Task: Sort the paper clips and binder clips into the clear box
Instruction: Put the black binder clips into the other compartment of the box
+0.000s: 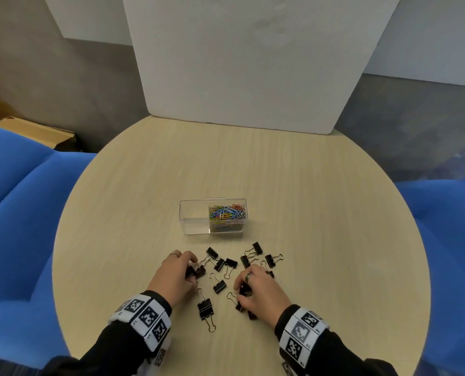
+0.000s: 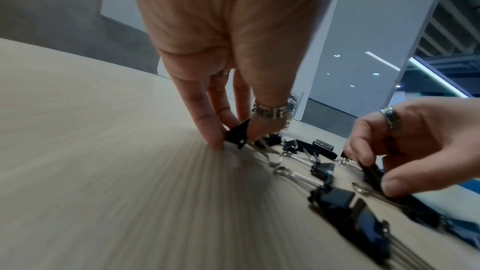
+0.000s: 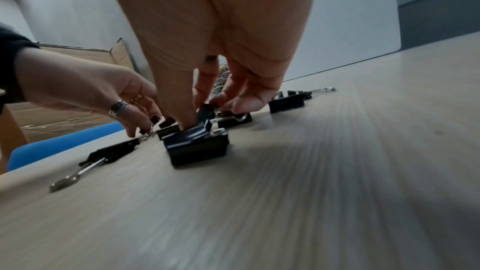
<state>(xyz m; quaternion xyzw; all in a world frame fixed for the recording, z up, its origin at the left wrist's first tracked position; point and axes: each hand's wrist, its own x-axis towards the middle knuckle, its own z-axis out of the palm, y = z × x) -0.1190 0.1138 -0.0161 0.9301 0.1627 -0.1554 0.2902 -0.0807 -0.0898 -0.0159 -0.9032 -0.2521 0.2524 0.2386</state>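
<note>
Each hand, left hand (image 1: 177,272) and right hand (image 1: 255,287), pinches a binder clip (image 2: 237,133) beneath its fingertips (light, stiff, probably slick; best gripped across the black body)

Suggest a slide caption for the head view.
Both hands gather black binder clips before a clear box holding colored paper clips.

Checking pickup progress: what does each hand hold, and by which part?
Left hand pinches a binder clip by its black body; right hand likewise pinches another binder clip.
</note>
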